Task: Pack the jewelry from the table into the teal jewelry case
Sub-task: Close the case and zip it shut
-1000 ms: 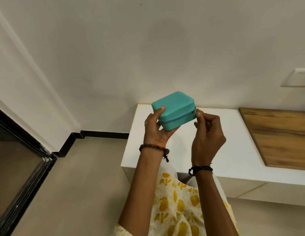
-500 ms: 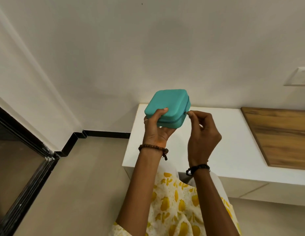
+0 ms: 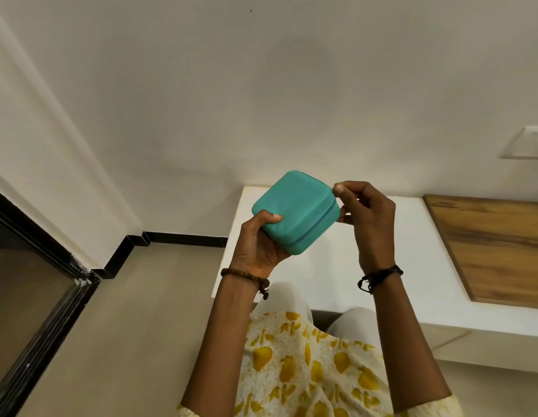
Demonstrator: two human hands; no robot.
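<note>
The teal jewelry case [image 3: 295, 210] is a small rounded box with a zip seam round its side, lid closed. It is lifted in the air above the left end of the white table [image 3: 331, 266] and tilted. My left hand [image 3: 257, 239] grips it from below and from the left, thumb on the lid. My right hand [image 3: 364, 218] pinches the small zip pull at the case's upper right corner. No loose jewelry shows anywhere on the table.
A wooden panel [image 3: 496, 248] is set into the table's right part. A white wall stands behind, with a switch plate [image 3: 529, 145] at far right. A dark glass door [image 3: 27, 284] and tan floor lie to the left. My yellow-patterned clothing fills the bottom.
The case has been turned so its lid faces me more. My right hand has followed the zip pull round to the upper right corner. Both hands stay on the case.
</note>
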